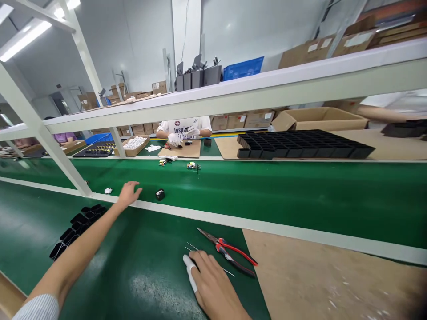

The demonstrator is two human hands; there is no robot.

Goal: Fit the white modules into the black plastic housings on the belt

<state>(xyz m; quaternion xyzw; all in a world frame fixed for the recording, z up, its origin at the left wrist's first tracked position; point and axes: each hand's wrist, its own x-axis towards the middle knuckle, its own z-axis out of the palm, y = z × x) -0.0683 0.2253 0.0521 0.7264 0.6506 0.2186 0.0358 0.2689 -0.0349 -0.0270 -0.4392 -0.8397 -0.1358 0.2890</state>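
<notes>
My left hand (128,194) reaches out over the green conveyor belt (267,191), fingers apart and empty. A small black part (160,194) lies on the belt just to its right, and a small white part (108,190) lies to its left. My right hand (213,284) rests flat on the green mat near me, with a white cot on one finger. It touches thin metal tweezers (207,258). Red-handled pliers (230,252) lie just beyond its fingertips.
A black slotted tray (75,229) sits on my left. A brown cardboard sheet (333,280) covers the mat at right. Across the belt a person in a white shirt (185,129) works with gloved hands. Black trays (303,144), boxes and a shelf frame (43,133) stand around.
</notes>
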